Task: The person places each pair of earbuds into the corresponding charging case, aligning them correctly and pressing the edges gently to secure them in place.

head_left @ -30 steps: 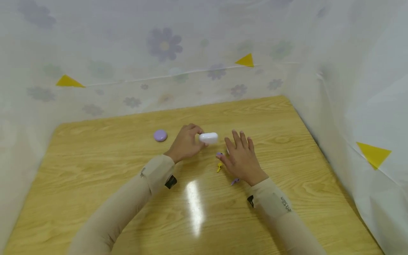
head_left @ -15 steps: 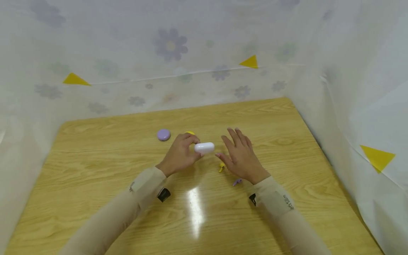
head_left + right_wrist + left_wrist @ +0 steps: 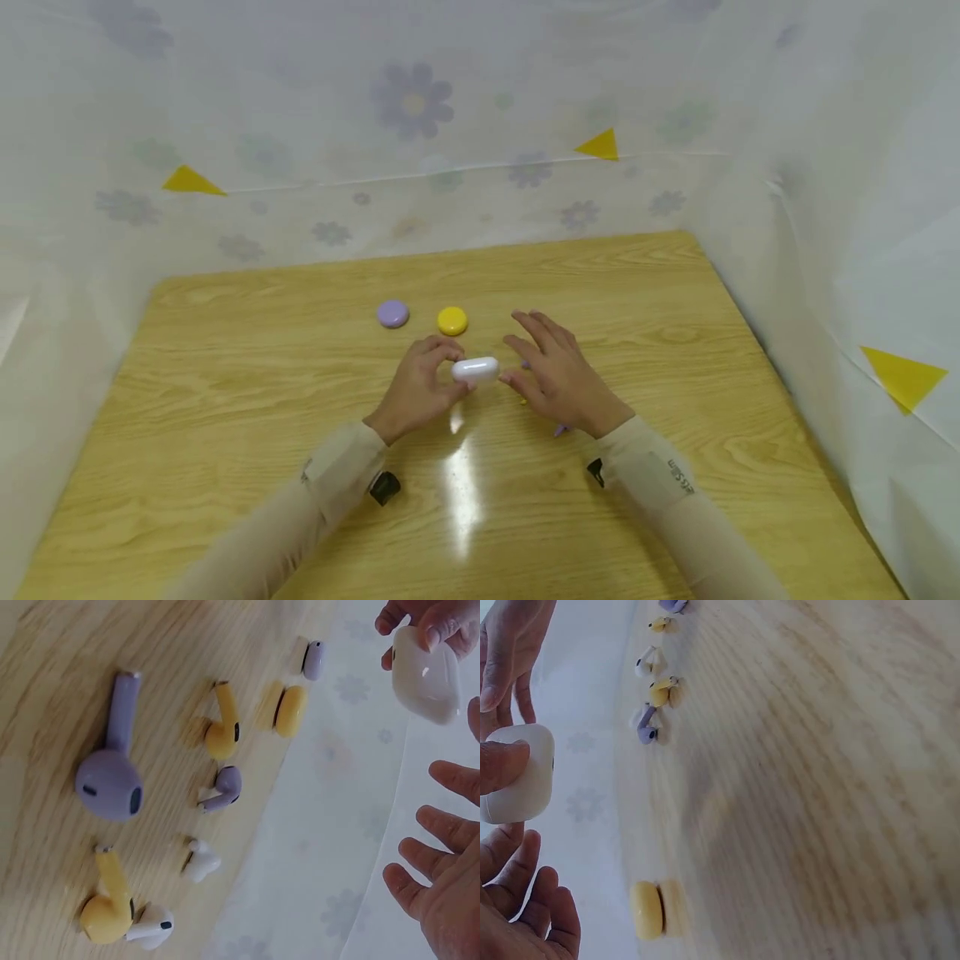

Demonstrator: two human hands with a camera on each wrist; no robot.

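My left hand (image 3: pixel 416 387) pinches a white earbud case (image 3: pixel 476 369) between thumb and fingers, above the table. The case's lid looks closed. Just to its right hovers my right hand (image 3: pixel 558 379), fingers spread and nothing in them; in the right wrist view a gap shows between it and the case. Below the right hand, loose earbuds lie on the table: purple earbuds (image 3: pixel 111 780), yellow earbuds (image 3: pixel 223 739) and white earbuds (image 3: pixel 201 862). In the head view that hand mostly hides them.
A yellow case (image 3: pixel 452 321) and a purple case (image 3: pixel 393 314) sit side by side on the wooden table (image 3: pixel 247 358), beyond the left hand. White flowered sheeting (image 3: pixel 300 108) stands behind the table and along its sides, with yellow triangles (image 3: pixel 598 145) on it.
The left hand has brought the white case nearer to me, uncovering the yellow case behind it. The right hand has shifted slightly left, closer to the white case. The view has drifted a little.
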